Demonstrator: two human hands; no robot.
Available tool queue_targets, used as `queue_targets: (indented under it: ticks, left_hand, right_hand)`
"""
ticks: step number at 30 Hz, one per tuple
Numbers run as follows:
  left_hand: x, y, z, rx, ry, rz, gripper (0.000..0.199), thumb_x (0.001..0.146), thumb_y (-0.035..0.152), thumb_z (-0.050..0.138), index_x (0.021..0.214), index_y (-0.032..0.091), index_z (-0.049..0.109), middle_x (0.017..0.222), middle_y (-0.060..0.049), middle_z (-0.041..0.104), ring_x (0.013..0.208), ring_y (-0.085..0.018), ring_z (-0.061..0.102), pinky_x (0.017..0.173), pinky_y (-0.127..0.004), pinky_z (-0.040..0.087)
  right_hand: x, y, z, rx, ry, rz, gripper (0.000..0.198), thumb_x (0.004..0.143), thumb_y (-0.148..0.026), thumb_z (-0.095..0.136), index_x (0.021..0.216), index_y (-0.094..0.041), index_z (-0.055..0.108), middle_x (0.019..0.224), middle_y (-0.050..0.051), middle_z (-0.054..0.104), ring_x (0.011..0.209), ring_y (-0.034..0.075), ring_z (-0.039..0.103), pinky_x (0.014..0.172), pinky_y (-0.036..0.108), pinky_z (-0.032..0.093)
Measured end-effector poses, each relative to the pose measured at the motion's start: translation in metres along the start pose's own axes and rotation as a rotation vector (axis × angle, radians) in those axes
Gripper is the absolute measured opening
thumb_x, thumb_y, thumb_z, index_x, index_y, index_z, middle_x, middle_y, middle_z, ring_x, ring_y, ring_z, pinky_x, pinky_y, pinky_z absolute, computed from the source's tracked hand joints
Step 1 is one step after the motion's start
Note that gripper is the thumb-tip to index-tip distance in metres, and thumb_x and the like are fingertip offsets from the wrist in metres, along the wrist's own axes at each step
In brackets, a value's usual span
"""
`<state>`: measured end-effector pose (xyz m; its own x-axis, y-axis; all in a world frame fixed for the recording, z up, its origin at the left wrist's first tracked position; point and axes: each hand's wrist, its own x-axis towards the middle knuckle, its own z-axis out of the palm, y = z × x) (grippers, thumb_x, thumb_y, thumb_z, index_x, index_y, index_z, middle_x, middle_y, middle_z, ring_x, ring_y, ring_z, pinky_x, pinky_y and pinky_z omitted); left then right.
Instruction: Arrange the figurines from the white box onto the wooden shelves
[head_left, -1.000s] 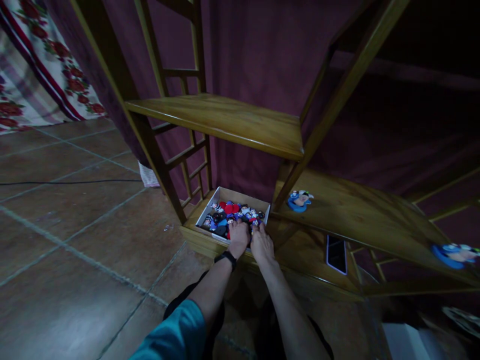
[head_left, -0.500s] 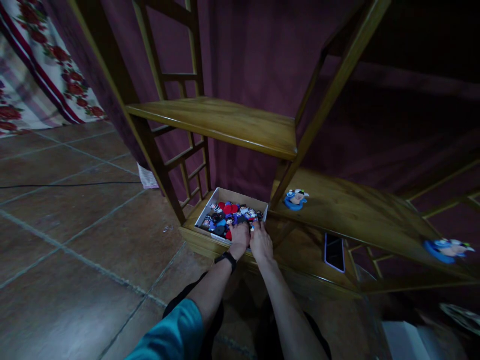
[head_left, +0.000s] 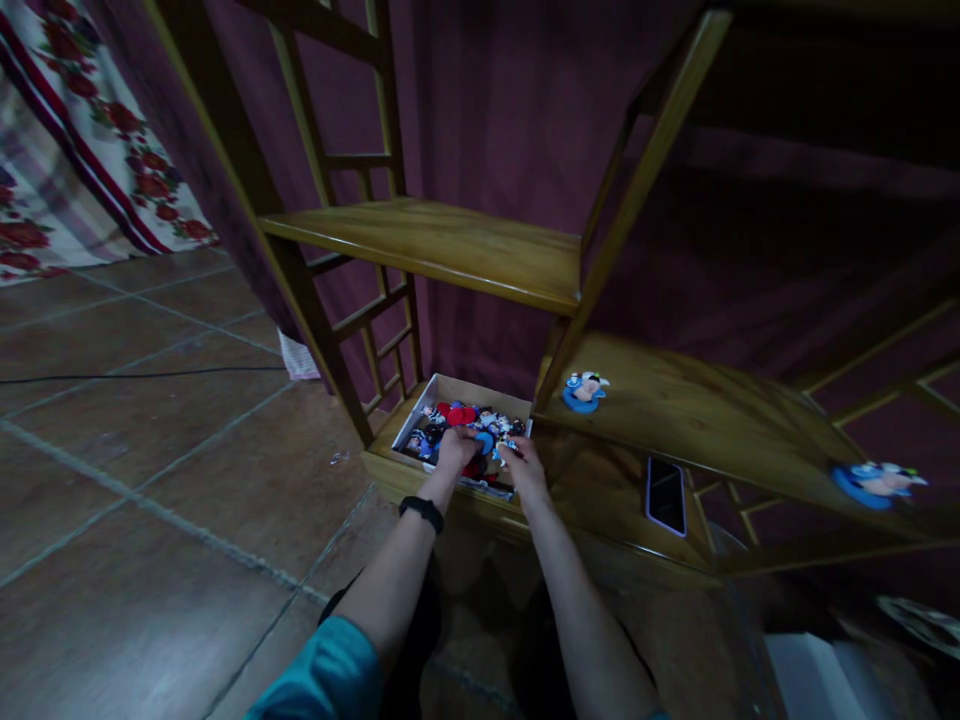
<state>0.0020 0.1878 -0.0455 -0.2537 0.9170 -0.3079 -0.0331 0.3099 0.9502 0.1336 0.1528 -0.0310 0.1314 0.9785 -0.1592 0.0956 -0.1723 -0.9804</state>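
A shallow white cardboard box (head_left: 411,456) on the lowest shelf holds several small figurines (head_left: 491,420) in red, black, blue and white, jumbled together. Both my hands are over its near right part. The fingers of my left hand (head_left: 455,450) are closed at the edge of a blue round base (head_left: 485,442). Pinched in my right hand (head_left: 525,466) is a small white figurine (head_left: 505,452) with blue and yellow touches. I cannot tell for sure whether base and figurine are one piece. A black band (head_left: 421,513) circles my left wrist.
Two blue-based figurines, one nearer (head_left: 585,391) and one far right (head_left: 879,482), are on the raised right shelf (head_left: 675,400). Below it lies a phone (head_left: 666,495). An upper shelf (head_left: 427,245) overhangs the box, with a wooden post (head_left: 637,210) to the right.
My hands were close together, down among the figurines. Now they are raised and farther apart, the left having moved left, with a blue base and a white figurine showing between them.
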Motion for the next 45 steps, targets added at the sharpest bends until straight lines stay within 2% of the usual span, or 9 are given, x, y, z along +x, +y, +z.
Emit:
queue_targets:
  ticks: [5, 9, 14, 19, 23, 29, 35, 40, 45]
  left_hand:
    - [-0.022, 0.01, -0.012, -0.316, -0.083, -0.148, 0.015, 0.061, 0.012, 0.07, 0.072, 0.011, 0.06, 0.062, -0.003, 0.062, 0.052, -0.009, 0.056, 0.052, -0.021, 0.045]
    - [-0.043, 0.016, -0.014, -0.526, -0.132, -0.205, 0.011, 0.066, 0.009, 0.066, 0.074, 0.012, 0.059, 0.068, -0.004, 0.064, 0.058, -0.01, 0.059, 0.057, -0.022, 0.05]
    - [-0.061, 0.02, -0.011, -0.525, -0.099, -0.12, 0.009, 0.069, 0.007, 0.063, 0.076, 0.01, 0.061, 0.066, -0.004, 0.063, 0.057, -0.009, 0.058, 0.054, -0.019, 0.049]
    - [-0.08, 0.019, -0.015, -0.493, -0.132, -0.067, 0.012, 0.066, 0.004, 0.064, 0.077, 0.008, 0.065, 0.067, -0.005, 0.065, 0.054, -0.008, 0.057, 0.048, -0.016, 0.045]
    - [-0.093, 0.013, -0.019, -0.533, -0.099, -0.136, 0.014, 0.067, 0.0, 0.061, 0.077, 0.009, 0.065, 0.07, -0.006, 0.065, 0.058, -0.009, 0.059, 0.052, -0.018, 0.049]
    - [-0.111, 0.001, -0.014, -0.595, -0.059, -0.234, 0.012, 0.068, -0.002, 0.058, 0.07, 0.01, 0.063, 0.065, -0.004, 0.063, 0.057, -0.009, 0.059, 0.058, -0.019, 0.051]
    - [-0.123, -0.005, -0.008, -0.634, -0.145, -0.234, 0.013, 0.069, -0.001, 0.059, 0.072, 0.009, 0.065, 0.065, -0.004, 0.065, 0.057, -0.008, 0.06, 0.06, -0.019, 0.052]
    - [-0.126, -0.01, -0.011, -0.608, -0.172, -0.23, 0.012, 0.065, -0.001, 0.066, 0.069, 0.01, 0.065, 0.067, -0.003, 0.066, 0.059, -0.007, 0.061, 0.062, -0.015, 0.051]
    - [-0.127, -0.02, -0.013, -0.615, -0.181, -0.224, 0.01, 0.065, 0.003, 0.069, 0.068, 0.011, 0.064, 0.064, 0.0, 0.064, 0.055, -0.005, 0.058, 0.059, -0.013, 0.049]
  right_hand:
    - [-0.015, -0.004, 0.0, 0.545, -0.163, 0.185, 0.032, 0.065, -0.033, 0.067, 0.092, -0.021, 0.056, 0.081, 0.0, 0.064, 0.069, 0.013, 0.061, 0.068, 0.032, 0.052]
    - [-0.027, -0.012, -0.003, 0.659, -0.195, 0.2, 0.03, 0.064, -0.027, 0.068, 0.091, -0.021, 0.057, 0.086, 0.001, 0.065, 0.078, 0.014, 0.062, 0.073, 0.032, 0.053]
    - [-0.039, -0.017, -0.013, 0.719, -0.248, 0.18, 0.035, 0.062, -0.019, 0.069, 0.096, -0.021, 0.058, 0.092, 0.001, 0.066, 0.082, 0.013, 0.062, 0.075, 0.029, 0.052]
    - [-0.053, -0.01, -0.02, 0.671, -0.192, 0.143, 0.029, 0.059, -0.018, 0.069, 0.087, -0.018, 0.061, 0.088, 0.003, 0.067, 0.078, 0.013, 0.062, 0.067, 0.024, 0.051]
    - [-0.066, -0.005, -0.023, 0.641, -0.154, 0.143, 0.04, 0.06, -0.021, 0.069, 0.098, -0.021, 0.059, 0.09, 0.002, 0.066, 0.074, 0.012, 0.062, 0.063, 0.023, 0.05]
    - [-0.081, -0.003, -0.033, 0.541, -0.165, 0.034, 0.045, 0.06, -0.028, 0.069, 0.103, -0.022, 0.057, 0.092, 0.002, 0.064, 0.077, 0.014, 0.062, 0.071, 0.03, 0.052]
    - [-0.079, 0.0, -0.03, 0.298, -0.095, -0.14, 0.042, 0.066, -0.031, 0.06, 0.107, -0.021, 0.056, 0.1, 0.003, 0.062, 0.084, 0.016, 0.06, 0.073, 0.03, 0.052]
    - [-0.075, 0.01, -0.024, 0.047, -0.021, -0.205, 0.039, 0.068, -0.029, 0.055, 0.106, -0.022, 0.057, 0.105, 0.002, 0.063, 0.09, 0.016, 0.059, 0.075, 0.029, 0.05]
    - [-0.075, 0.016, -0.023, 0.101, -0.063, -0.16, 0.042, 0.067, -0.029, 0.056, 0.108, -0.021, 0.056, 0.101, 0.003, 0.063, 0.082, 0.016, 0.061, 0.07, 0.028, 0.051]
